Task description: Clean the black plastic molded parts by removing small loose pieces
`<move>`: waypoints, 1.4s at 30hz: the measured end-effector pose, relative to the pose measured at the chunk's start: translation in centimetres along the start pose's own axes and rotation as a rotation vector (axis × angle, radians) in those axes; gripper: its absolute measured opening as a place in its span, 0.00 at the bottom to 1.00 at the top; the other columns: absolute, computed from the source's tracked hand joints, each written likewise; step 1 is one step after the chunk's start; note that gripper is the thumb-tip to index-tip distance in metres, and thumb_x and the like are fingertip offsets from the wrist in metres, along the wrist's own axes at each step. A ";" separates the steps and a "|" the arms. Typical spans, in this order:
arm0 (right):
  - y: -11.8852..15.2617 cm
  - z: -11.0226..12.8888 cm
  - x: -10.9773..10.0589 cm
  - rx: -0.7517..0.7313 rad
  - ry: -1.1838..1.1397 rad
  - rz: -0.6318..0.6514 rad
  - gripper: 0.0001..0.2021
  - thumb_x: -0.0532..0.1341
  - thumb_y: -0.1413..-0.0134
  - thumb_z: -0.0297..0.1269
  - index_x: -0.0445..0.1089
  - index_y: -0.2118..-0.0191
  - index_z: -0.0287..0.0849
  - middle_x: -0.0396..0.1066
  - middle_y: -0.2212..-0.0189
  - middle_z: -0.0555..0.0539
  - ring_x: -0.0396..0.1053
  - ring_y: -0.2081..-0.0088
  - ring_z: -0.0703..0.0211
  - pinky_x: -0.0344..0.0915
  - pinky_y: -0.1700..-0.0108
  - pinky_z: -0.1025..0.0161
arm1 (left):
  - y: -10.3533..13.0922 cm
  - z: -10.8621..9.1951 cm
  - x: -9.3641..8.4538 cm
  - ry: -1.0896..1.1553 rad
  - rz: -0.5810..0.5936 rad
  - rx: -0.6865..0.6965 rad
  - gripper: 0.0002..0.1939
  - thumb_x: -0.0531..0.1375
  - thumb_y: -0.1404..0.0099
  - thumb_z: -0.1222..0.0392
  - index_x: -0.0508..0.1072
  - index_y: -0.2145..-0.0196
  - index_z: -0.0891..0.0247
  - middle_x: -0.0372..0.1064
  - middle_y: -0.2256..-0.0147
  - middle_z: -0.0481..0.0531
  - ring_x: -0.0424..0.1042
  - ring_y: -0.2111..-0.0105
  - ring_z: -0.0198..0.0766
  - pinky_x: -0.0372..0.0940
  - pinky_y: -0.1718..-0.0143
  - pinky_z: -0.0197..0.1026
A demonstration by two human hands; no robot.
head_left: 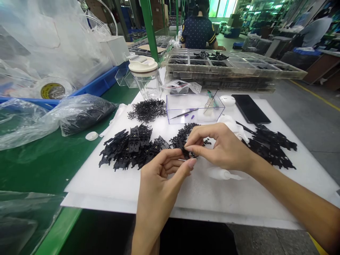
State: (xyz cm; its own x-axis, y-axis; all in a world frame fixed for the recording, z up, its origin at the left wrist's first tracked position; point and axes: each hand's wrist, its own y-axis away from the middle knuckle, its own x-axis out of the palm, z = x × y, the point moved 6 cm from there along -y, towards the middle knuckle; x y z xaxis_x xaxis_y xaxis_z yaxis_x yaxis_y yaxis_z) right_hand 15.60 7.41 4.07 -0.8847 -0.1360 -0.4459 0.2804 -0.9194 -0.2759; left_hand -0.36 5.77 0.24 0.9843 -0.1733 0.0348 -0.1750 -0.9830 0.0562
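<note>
Well back from the front edge of the white board (239, 202), the half-curled left hand (162, 173) supports a black part (185, 152); the right hand (218, 147) pinches its top, anything smaller hidden. Steady support and light fingertip pressure should serve best.

Four piles of black parts (127, 148), one phone (250, 108), one lidded cup (145, 76)

Smooth grey floor (305, 113) with straight yellow line (318, 96), slim green metal post (150, 32), bright green-tinted glass window (228, 9) behind.
</note>
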 end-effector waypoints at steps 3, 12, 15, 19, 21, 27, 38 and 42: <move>0.0 -0.1 0.1 0.003 -0.003 0.008 0.03 0.66 0.40 0.27 0.78 0.66 0.37 0.77 0.67 0.47 0.73 0.67 0.61 0.71 0.64 0.63 | 0.0 0.0 0.0 -0.007 -0.009 -0.005 0.13 0.75 0.42 0.58 0.80 0.62 0.64 0.80 0.73 0.47 0.80 0.72 0.35 0.75 0.69 0.29; 0.0 -0.5 0.2 0.018 -0.002 0.040 0.03 0.66 0.41 0.26 0.78 0.66 0.37 0.78 0.66 0.46 0.73 0.66 0.60 0.71 0.62 0.61 | 0.0 0.2 -0.1 -0.048 0.013 -0.016 0.14 0.75 0.42 0.58 0.79 0.61 0.64 0.81 0.71 0.49 0.81 0.70 0.38 0.76 0.66 0.33; 0.0 -0.5 0.2 0.029 0.005 0.049 0.03 0.66 0.41 0.27 0.78 0.66 0.36 0.78 0.67 0.45 0.73 0.66 0.59 0.71 0.62 0.61 | 0.0 0.3 -0.2 -0.051 0.018 -0.021 0.14 0.75 0.42 0.57 0.79 0.61 0.64 0.81 0.70 0.49 0.81 0.69 0.37 0.76 0.65 0.32; 0.0 -0.4 0.3 0.044 -0.006 0.059 0.03 0.65 0.40 0.27 0.78 0.66 0.36 0.78 0.67 0.45 0.73 0.66 0.59 0.71 0.62 0.61 | 0.0 0.2 0.0 -0.060 0.032 -0.016 0.14 0.74 0.41 0.57 0.79 0.60 0.64 0.82 0.70 0.48 0.81 0.69 0.36 0.75 0.65 0.31; -0.1 -0.4 0.3 0.042 -0.005 0.063 0.03 0.65 0.40 0.27 0.78 0.66 0.36 0.78 0.67 0.46 0.73 0.66 0.59 0.71 0.62 0.61 | 0.1 0.1 0.0 -0.061 0.018 -0.011 0.13 0.74 0.41 0.58 0.79 0.61 0.64 0.81 0.70 0.48 0.80 0.70 0.36 0.75 0.65 0.31; -0.1 -0.7 0.3 0.062 -0.008 0.070 0.03 0.66 0.40 0.28 0.78 0.66 0.37 0.78 0.67 0.45 0.73 0.67 0.59 0.70 0.63 0.61 | 0.1 0.2 0.1 -0.059 0.024 -0.008 0.13 0.74 0.42 0.58 0.79 0.61 0.64 0.81 0.70 0.49 0.81 0.69 0.38 0.76 0.64 0.34; -0.2 -0.4 -0.7 0.048 -0.139 -0.011 0.01 0.71 0.44 0.29 0.81 0.65 0.39 0.79 0.68 0.48 0.74 0.68 0.62 0.72 0.65 0.65 | 0.1 -0.4 -0.1 0.020 -0.042 0.009 0.13 0.75 0.43 0.60 0.80 0.62 0.63 0.81 0.72 0.49 0.80 0.70 0.39 0.75 0.66 0.35; 0.0 -0.6 -1.0 0.067 -0.201 -0.027 0.02 0.72 0.45 0.29 0.81 0.64 0.40 0.79 0.68 0.49 0.75 0.68 0.62 0.73 0.63 0.65 | -0.3 -0.2 -0.1 0.021 0.049 0.011 0.13 0.75 0.42 0.60 0.80 0.60 0.62 0.81 0.71 0.48 0.80 0.69 0.36 0.75 0.66 0.31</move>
State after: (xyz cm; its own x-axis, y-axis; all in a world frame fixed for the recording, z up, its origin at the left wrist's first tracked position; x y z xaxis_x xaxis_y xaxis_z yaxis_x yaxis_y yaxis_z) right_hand 16.72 7.80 4.01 -0.9499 -0.1760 -0.2583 0.2364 -0.9452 -0.2254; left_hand -0.46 6.07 0.41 0.9738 -0.2196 0.0582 -0.2223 -0.9740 0.0430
